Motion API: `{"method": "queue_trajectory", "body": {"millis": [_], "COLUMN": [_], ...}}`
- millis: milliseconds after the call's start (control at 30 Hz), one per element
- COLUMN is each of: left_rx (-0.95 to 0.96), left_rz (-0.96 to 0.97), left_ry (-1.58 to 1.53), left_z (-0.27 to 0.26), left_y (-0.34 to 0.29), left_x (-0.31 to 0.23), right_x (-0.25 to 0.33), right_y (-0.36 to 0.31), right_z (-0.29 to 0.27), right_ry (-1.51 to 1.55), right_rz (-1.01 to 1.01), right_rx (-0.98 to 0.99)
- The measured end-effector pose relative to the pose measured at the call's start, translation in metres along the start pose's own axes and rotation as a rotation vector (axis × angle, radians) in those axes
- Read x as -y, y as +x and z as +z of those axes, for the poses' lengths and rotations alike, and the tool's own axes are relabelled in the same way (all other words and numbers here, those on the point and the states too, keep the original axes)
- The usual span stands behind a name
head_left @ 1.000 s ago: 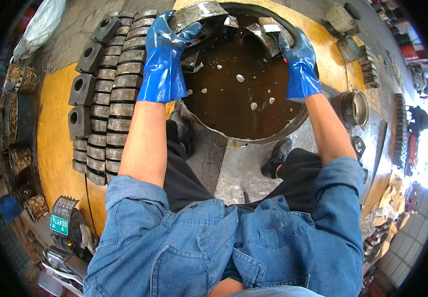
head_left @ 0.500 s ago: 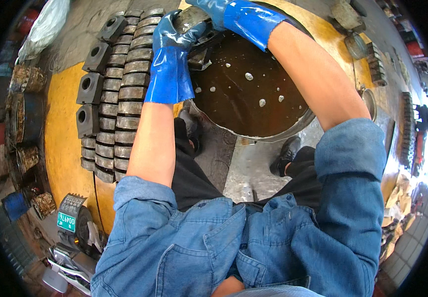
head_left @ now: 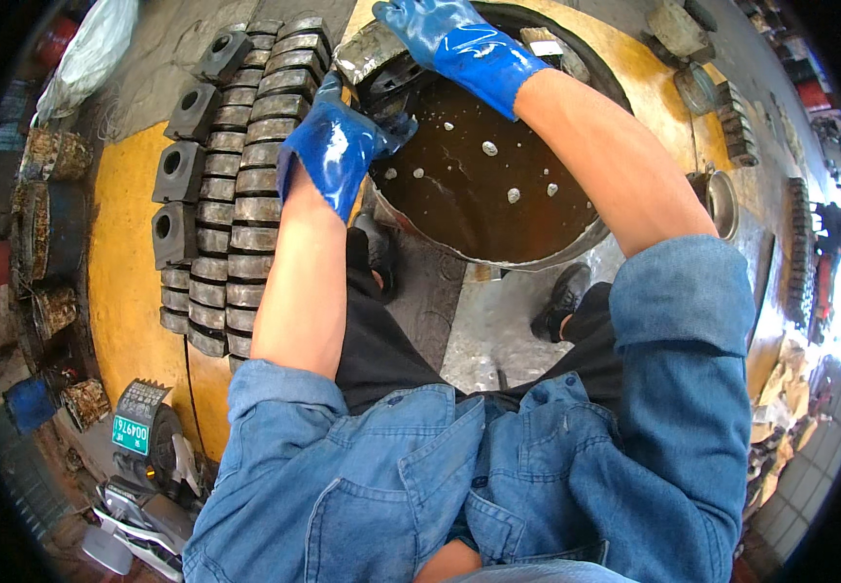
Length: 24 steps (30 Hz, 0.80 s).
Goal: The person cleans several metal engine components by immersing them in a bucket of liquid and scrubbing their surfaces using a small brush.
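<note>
Metal piece (head_left: 367,51) sits at the far-left edge of the basin (head_left: 583,243); right hand (head_left: 430,34) overlaps its end, grip unclear; left hand (head_left: 338,138), nearer the body, has fingers apart. Supporting with 2 hands should limit slipping.

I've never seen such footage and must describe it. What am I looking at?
No machine here: a person works in shiny blue gloves. A head-worn fisheye camera looks down, so straight edges bend. The gloved right hand is at a curved grey metal block at the far left of a round dark tub of brown liquid. The gloved left hand is nearer the body, by the tub's left rim. I can't tell whether either grip is closed. To their left lie rows of curved grey metal pieces and four dark blocks with round holes.
</note>
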State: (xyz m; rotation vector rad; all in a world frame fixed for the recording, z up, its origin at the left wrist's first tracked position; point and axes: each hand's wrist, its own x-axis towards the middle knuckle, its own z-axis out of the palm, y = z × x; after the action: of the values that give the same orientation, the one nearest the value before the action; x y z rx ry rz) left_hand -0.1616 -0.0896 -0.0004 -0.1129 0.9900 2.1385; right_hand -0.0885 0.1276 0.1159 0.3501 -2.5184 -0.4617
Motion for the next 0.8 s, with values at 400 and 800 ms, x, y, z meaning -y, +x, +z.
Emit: {"method": "queue_trajectory", "body": {"millis": [400, 800], "left_rx": [0.043, 0.137], "left_rz": [-0.032, -0.187], "left_ry": [0.055, -0.345], "left_z": [0.008, -0.017], "left_y": [0.031, 0.019], "left_x": [-0.011, -0.003], "right_x": [0.022, 0.034], "right_y": [-0.010, -0.025], "right_z": [-0.007, -0.018], "right_ry": [-0.112, -0.035], "right_rz": [0.003, 0.010], "right_rx": [0.025, -0.200]}}
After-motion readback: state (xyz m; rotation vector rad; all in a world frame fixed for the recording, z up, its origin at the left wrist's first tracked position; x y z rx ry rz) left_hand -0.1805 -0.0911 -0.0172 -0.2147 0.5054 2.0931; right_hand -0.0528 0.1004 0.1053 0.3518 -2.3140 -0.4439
